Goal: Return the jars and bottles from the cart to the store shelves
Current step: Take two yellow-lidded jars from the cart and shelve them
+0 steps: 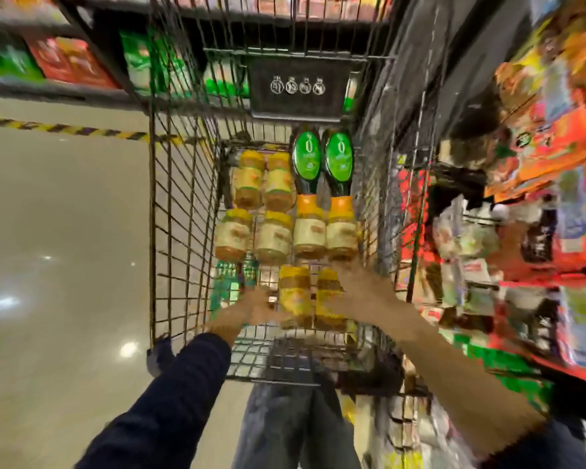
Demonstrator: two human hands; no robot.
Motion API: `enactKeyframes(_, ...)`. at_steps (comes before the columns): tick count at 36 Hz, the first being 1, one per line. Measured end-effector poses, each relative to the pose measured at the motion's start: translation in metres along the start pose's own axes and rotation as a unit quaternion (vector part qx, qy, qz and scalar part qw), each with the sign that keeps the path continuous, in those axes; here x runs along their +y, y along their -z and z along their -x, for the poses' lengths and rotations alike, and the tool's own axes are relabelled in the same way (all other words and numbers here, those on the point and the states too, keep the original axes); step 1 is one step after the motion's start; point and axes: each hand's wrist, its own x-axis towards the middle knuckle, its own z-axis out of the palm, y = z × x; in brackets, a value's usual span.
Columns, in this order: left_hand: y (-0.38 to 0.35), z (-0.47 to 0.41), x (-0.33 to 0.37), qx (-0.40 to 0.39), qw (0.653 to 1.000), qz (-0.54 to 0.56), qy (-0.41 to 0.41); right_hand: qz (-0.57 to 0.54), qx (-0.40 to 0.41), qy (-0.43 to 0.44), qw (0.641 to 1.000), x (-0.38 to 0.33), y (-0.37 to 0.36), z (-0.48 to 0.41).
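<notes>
A wire shopping cart (170, 231) stands in front of me, holding several yellow-lidded jars lying on their sides and two dark bottles (322, 164) with green labels at its far end. Both my hands reach down into the near end. My left hand (257, 308) is beside the left near jar (295, 296), touching its side. My right hand (356, 289) lies against the right near jar (330, 299). The frame is motion-blurred, so finger positions are unclear. Green small bottles (232, 279) lie at the near left of the basket.
Store shelves (538, 198) packed with colourful packets run along the right, close to the cart. More shelves (65, 62) with green and red boxes stand beyond the cart. Grey floor (55, 248) with a yellow-black stripe lies to the left. My legs are behind the cart.
</notes>
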Motion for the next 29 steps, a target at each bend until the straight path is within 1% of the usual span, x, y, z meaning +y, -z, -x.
enactKeyframes(2, -0.008, -0.016, 0.002, -0.028, 0.999, 0.045, 0.011, -0.023, -0.017, -0.008, 1.0, 0.002, -0.006, -0.013)
enactKeyframes(4, -0.015, -0.027, 0.002, -0.038, 0.996, 0.086, 0.004, -0.036, -0.039, 0.004, 0.999, 0.005, -0.015, -0.026)
enactKeyframes(8, -0.027, -0.048, 0.003, -0.047, 0.986, 0.158, -0.005, -0.064, -0.05, -0.013, 0.997, 0.009, -0.034, -0.037)
enactKeyframes(10, -0.031, -0.054, 0.003, -0.055, 0.978, 0.2, -0.002, -0.053, -0.065, -0.024, 0.996, 0.011, -0.043, -0.041)
enactKeyframes(14, -0.04, -0.074, -0.009, -0.045, 0.965, 0.257, -0.019, -0.013, -0.047, -0.028, 0.998, 0.012, -0.053, -0.049)
enactKeyframes(16, -0.045, -0.085, -0.015, -0.058, 0.961, 0.269, -0.022, 0.018, -0.037, -0.018, 0.999, 0.013, -0.059, -0.05)
enactKeyframes(18, -0.038, -0.074, -0.005, -0.059, 0.957, 0.283, -0.013, 0.04, -0.028, -0.013, 0.999, 0.014, -0.064, -0.052)
enactKeyframes(21, -0.035, -0.071, -0.002, -0.066, 0.952, 0.298, -0.01, 0.043, -0.039, -0.022, 0.998, 0.015, -0.069, -0.055)
enactKeyframes(26, -0.032, -0.068, -0.003, -0.069, 0.951, 0.301, -0.015, -0.044, -0.096, -0.078, 0.991, 0.013, -0.078, -0.057)
enactKeyframes(29, -0.026, -0.061, -0.009, -0.081, 0.949, 0.303, -0.024, -0.159, -0.11, -0.118, 0.974, 0.012, -0.081, -0.059)
